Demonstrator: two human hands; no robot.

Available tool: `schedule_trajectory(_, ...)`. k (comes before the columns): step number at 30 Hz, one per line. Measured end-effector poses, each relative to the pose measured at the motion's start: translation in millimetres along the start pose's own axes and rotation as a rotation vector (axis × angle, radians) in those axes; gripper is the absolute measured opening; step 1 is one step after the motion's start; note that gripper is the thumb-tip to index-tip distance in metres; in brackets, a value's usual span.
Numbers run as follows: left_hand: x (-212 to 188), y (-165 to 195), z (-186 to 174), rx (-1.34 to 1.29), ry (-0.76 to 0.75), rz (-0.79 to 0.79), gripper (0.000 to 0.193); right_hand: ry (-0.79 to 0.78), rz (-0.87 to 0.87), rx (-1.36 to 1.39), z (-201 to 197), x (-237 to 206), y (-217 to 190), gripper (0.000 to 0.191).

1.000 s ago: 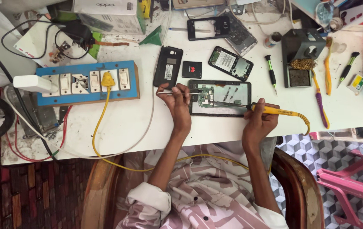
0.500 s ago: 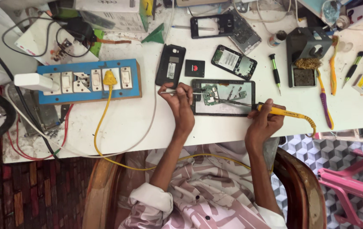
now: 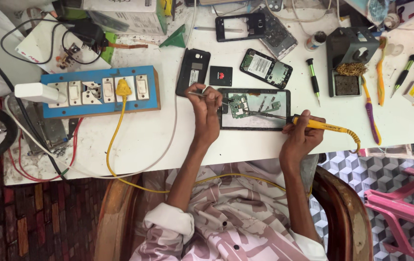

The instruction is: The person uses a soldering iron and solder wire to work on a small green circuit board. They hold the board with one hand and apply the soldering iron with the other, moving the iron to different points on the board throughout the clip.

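An opened phone (image 3: 260, 120) with a bare green circuit board (image 3: 239, 105) lies on the white bench in front of me. My right hand (image 3: 301, 136) grips a yellow-handled soldering iron (image 3: 319, 124); its metal tip reaches left over the phone's inside. My left hand (image 3: 207, 112) rests at the phone's left edge and pinches thin metal tweezers (image 3: 193, 94) whose ends point toward the board. A yellow cable (image 3: 356, 140) runs from the iron off to the right.
A blue socket board (image 3: 99, 92) with a yellow plug sits left. Behind the phone lie a black phone back (image 3: 193, 72), a small battery (image 3: 221, 76), another opened phone (image 3: 266, 68), a phone frame (image 3: 240, 26), a soldering stand (image 3: 349, 58), screwdrivers (image 3: 312, 77) and a toothbrush (image 3: 372, 116). A pink stool (image 3: 400, 208) stands right.
The iron's tip has moved left, further in over the phone toward the circuit board. My left hand has stayed at the phone's left edge with the tweezers.
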State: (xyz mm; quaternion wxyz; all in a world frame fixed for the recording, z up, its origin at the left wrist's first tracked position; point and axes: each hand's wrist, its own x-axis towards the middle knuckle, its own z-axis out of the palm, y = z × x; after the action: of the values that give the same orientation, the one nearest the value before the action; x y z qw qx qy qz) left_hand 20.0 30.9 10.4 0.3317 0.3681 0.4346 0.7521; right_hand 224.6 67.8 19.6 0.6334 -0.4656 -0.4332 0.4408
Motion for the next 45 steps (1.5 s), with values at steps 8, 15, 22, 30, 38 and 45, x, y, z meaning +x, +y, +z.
schedule_trajectory(8,11.8,4.7,1.3,0.065,-0.028,-0.043,0.025,-0.03,0.002,-0.022,-1.7,-0.1,-0.3,0.027)
schedule_trajectory(15,12.1,-2.5,15.9,-0.059,-0.055,-0.021,0.031,-0.013,-0.023,-0.056,-5.7,-2.3,3.9,0.026)
schedule_trajectory(22,11.5,-8.4,24.0,0.036,-0.009,-0.02,0.027,0.04,-0.003,-0.033,-5.7,2.1,9.5,0.025)
schedule_trajectory(30,12.6,-9.1,15.2,-0.06,0.088,-0.054,0.024,-0.082,0.006,-0.087,-2.8,-1.1,4.7,0.027)
schedule_trajectory(38,7.5,-9.3,13.5,-0.061,0.147,-0.017,0.024,-0.13,0.039,-0.071,-6.8,-0.5,3.4,0.025)
schedule_trajectory(45,5.0,-7.3,11.9,-0.025,0.083,-0.025,0.023,-0.133,0.025,-0.032,-6.5,0.6,6.1,0.026)
